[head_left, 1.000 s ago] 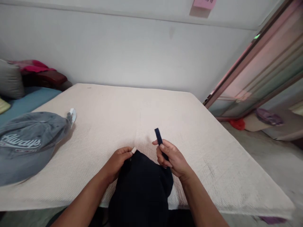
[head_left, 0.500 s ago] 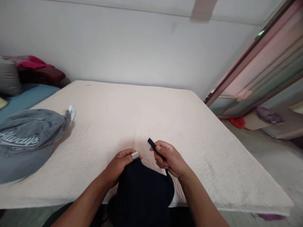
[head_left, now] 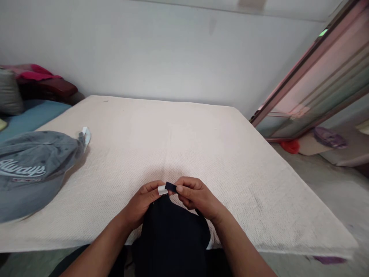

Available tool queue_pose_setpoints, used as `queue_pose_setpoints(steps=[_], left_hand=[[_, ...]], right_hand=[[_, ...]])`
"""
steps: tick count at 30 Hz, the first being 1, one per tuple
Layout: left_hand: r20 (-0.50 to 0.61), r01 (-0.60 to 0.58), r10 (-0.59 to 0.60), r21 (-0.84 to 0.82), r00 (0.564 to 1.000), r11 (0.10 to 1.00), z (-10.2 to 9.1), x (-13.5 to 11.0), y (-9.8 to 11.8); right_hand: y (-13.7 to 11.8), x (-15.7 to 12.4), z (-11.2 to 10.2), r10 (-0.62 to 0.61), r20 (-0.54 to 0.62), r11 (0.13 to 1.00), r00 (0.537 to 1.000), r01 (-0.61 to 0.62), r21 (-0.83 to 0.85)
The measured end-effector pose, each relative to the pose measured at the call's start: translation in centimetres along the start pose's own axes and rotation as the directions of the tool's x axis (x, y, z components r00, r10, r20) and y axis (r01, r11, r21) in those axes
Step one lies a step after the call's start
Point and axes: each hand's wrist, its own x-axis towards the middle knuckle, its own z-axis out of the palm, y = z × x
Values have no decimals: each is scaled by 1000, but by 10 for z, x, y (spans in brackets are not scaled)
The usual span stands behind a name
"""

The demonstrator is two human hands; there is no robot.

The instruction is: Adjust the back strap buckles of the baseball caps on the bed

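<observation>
Right now my left hand [head_left: 144, 202] pinches the white buckle [head_left: 162, 189] and my right hand [head_left: 196, 196] pinches the navy strap [head_left: 170, 187] tip against it, atop the navy cap [head_left: 173, 234] at the near edge of the mattress [head_left: 201, 146]. Such a shallow fingertip grip could let the strap slip past the buckle.

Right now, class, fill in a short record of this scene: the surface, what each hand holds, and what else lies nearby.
Surface: table under a cream cloth
Left hand: pinches a white tab at the back of a dark cap
Right hand: pinches the dark strap, its end meeting the white tab
Nearby: grey cap with lettering, at the left of the cloth
Beyond: blue bedding, far left
</observation>
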Motion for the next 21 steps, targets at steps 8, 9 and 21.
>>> queue_pose_setpoints(steps=[8, 9, 21], left_hand=[[31, 3, -4, 52, 1000, 999, -5, 2, -7], [32, 5, -7, 54, 999, 999, -5, 2, -7], [-6, 16, -16, 72, 1000, 997, 1, 2, -7]], right_hand=[[3, 0, -5, -82, -49, 991, 995, 76, -109], [4, 0, -6, -83, -41, 990, 996, 77, -120], [6, 2, 0, -71, -58, 996, 996, 68, -51]])
